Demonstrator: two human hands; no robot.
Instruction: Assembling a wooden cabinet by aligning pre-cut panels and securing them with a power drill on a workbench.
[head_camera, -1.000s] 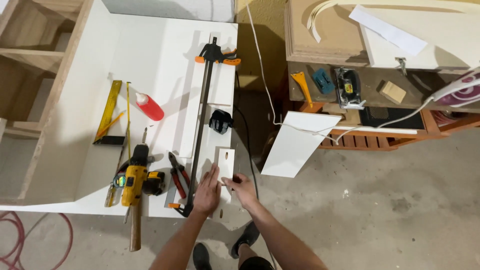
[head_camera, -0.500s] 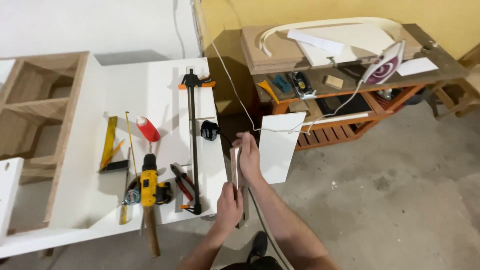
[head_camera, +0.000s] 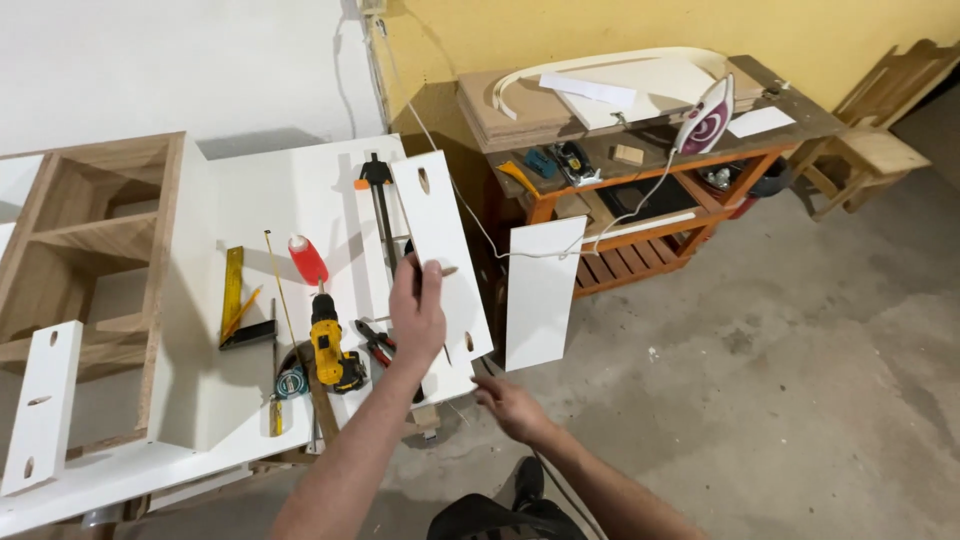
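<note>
- Your left hand (head_camera: 416, 305) is raised over the white worktop (head_camera: 200, 400), its fingers clamped on a narrow white board (head_camera: 440, 250) with your thumb on its face.
- The board stands up off the worktop, tilted, its upper end toward the wall and its lower end toward you; it has an oval slot near the top and more slots near the lower end.
- Your right hand (head_camera: 510, 408) hangs lower, near the worktop's front edge, palm partly down, fingers loosely spread and holding nothing; it is just below the lower end of the board and does not touch it.
- Behind the board, a long bar clamp (head_camera: 380, 215) with an orange head lies on the worktop, partly hidden.
- To the left of your left hand lie a yellow drill (head_camera: 332, 345), red-handled pliers (head_camera: 375, 343), a red bottle (head_camera: 308, 258), a yellow square (head_camera: 235, 300) and a tape measure (head_camera: 290, 382).
- A second white slotted board (head_camera: 42, 405) lies at the far left, beside a wooden cabinet (head_camera: 90, 260).
- Another white panel (head_camera: 540, 290) leans against an orange-framed bench (head_camera: 650, 170) to your right; an iron (head_camera: 708, 120) stands on top of that bench.
</note>
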